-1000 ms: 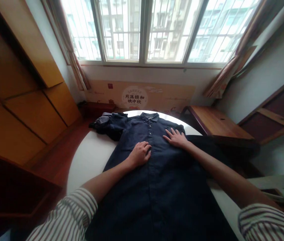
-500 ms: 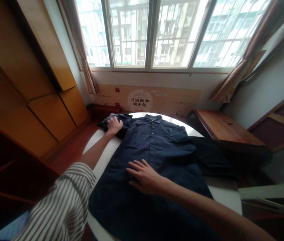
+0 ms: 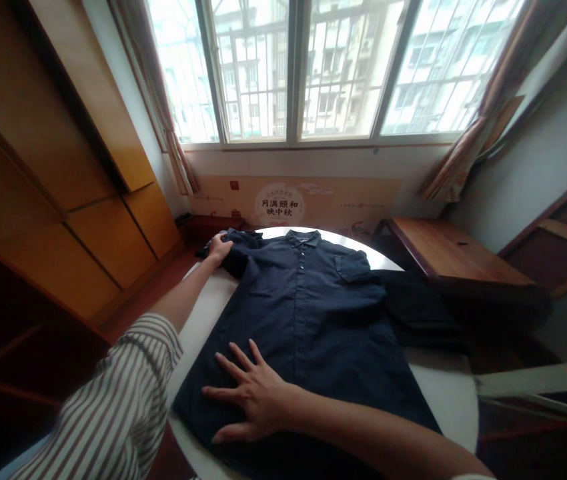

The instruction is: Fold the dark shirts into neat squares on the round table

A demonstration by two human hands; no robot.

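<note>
A dark navy button-up shirt [image 3: 268, 320] lies front up, its collar at the far end and a pocket on the right of its chest. At its upper left, my left hand [image 3: 219, 249] is closed on the edge of the short sleeve, with the fingertips partly hidden. My right hand [image 3: 258, 395] rests with fingers spread on the lower left front of the shirt. Dark folded clothing [image 3: 421, 313] lies by the shirt's right side, and more dark cloth [image 3: 236, 265] is under the left sleeve.
The shirt lies on a white rounded table [image 3: 203, 300]. A wooden desk [image 3: 456, 250] stands at the right, near a pale rail [image 3: 538, 379]. Wooden cabinets [image 3: 93, 247] line the left, and a barred window [image 3: 338, 73] is ahead.
My right hand has moved left and nearer to me over the shirt, its fingers spreading wider. My left hand has shifted slightly left and closed on the sleeve edge.
</note>
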